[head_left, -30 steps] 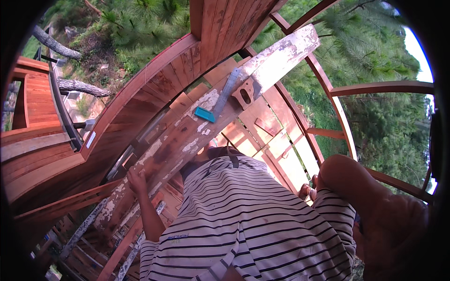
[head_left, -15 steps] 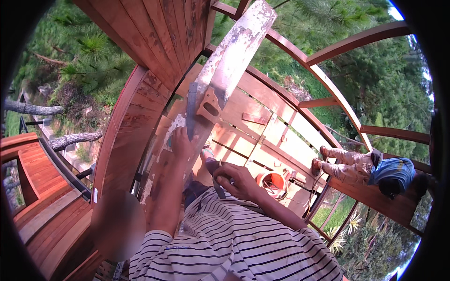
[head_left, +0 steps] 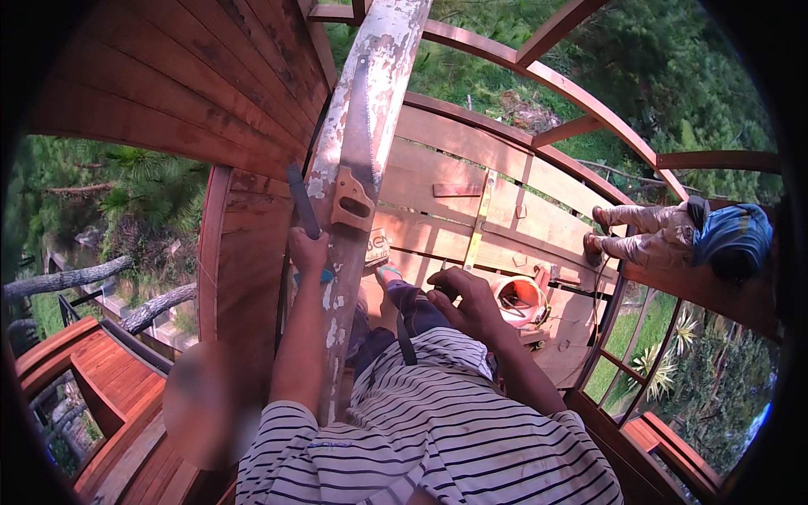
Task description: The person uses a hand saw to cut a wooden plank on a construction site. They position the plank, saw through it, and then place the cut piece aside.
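Dark letters (head_left: 376, 241) stand on a pale panel (head_left: 377, 252), blue scrawl (head_left: 331, 444) on the striped shirt (head_left: 454, 412).

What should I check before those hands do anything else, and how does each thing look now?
1. Left hand holding the square: ok, fingers wrapped around it.
2. Right hand empty: cannot tell; its fingers curl and hide the palm.
3. Plank free of tools: not ok, the saw lies on it.
4. Saw out of both hands: ok.
5. Other person away from the plank: ok, off to the right.
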The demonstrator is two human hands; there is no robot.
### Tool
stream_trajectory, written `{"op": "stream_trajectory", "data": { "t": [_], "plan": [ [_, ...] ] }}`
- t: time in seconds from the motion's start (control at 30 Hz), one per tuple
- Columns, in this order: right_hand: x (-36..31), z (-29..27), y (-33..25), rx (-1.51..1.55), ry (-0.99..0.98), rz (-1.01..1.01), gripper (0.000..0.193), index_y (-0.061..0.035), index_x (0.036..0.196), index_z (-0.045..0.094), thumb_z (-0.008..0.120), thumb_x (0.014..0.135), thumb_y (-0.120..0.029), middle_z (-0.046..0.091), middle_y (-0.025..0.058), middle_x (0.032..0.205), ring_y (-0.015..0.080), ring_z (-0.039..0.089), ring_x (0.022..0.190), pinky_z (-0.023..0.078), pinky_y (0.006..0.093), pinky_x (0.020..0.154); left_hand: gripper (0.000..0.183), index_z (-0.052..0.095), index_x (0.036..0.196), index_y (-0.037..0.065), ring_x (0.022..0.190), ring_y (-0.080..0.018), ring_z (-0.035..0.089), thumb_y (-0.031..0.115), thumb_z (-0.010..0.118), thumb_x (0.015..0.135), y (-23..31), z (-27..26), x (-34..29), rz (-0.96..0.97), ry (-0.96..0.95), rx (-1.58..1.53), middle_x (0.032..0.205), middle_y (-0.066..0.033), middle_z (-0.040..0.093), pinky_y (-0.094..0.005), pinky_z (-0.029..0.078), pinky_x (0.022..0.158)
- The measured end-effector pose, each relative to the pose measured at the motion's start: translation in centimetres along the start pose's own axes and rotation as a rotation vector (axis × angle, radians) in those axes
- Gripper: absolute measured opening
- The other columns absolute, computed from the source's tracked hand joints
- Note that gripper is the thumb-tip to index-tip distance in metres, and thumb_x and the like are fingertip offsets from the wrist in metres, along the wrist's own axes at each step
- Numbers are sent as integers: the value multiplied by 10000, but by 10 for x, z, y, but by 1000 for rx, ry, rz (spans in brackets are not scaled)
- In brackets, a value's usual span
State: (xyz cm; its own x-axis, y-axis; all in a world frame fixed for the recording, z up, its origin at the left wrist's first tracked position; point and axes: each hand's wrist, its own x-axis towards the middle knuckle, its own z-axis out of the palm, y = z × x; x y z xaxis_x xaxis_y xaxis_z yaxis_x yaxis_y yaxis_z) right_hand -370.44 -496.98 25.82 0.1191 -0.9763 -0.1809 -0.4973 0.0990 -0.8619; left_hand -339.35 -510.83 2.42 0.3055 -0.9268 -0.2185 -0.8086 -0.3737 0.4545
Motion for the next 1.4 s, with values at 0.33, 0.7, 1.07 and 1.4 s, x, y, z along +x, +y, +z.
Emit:
{"op": "stream_trajectory", "data": {
  "t": [0.33, 0.7, 1.07, 1.4],
  "plan": [
    [32, 37, -18, -23, -64, -126, 430, -38, 1258, 615, 776, 861, -83, 631, 105, 890, 230, 676, 786, 551, 345, 739, 538, 478, 1475, -31, 1057, -363, 685, 270, 556, 1036, -29, -88, -41, 268, 259, -674, 1154, -262, 675, -428, 530, 888],
    [59, 120, 4, 34, -298, -48, 215, 3, 1098, 719, 640, 1010, -176, 660, 122, 947, 171, 673, 684, 530, 328, 638, 508, 613, 1429, 279, 932, -358, 645, 375, 677, 935, -191, -82, -248, 43, 129, -5, 998, -143, 624, -464, 528, 824],
    [115, 248, 37, 365, -578, 96, 225, -3, 1120, 699, 639, 1011, -189, 716, 87, 955, 155, 709, 856, 583, 309, 771, 550, 605, 1433, 293, 891, -338, 614, 307, 733, 898, -209, -71, -256, -109, 180, -126, 947, -129, 580, -462, 509, 798],
    [134, 327, 68, -40, -625, -86, 294, -32, 1090, 698, 605, 1017, -301, 726, 177, 876, 322, 721, 839, 533, 419, 733, 530, 625, 1405, 284, 986, -323, 642, 289, 743, 889, -207, -73, -255, -132, 182, -48, 1080, -103, 648, -448, 529, 868]
  ]
}}
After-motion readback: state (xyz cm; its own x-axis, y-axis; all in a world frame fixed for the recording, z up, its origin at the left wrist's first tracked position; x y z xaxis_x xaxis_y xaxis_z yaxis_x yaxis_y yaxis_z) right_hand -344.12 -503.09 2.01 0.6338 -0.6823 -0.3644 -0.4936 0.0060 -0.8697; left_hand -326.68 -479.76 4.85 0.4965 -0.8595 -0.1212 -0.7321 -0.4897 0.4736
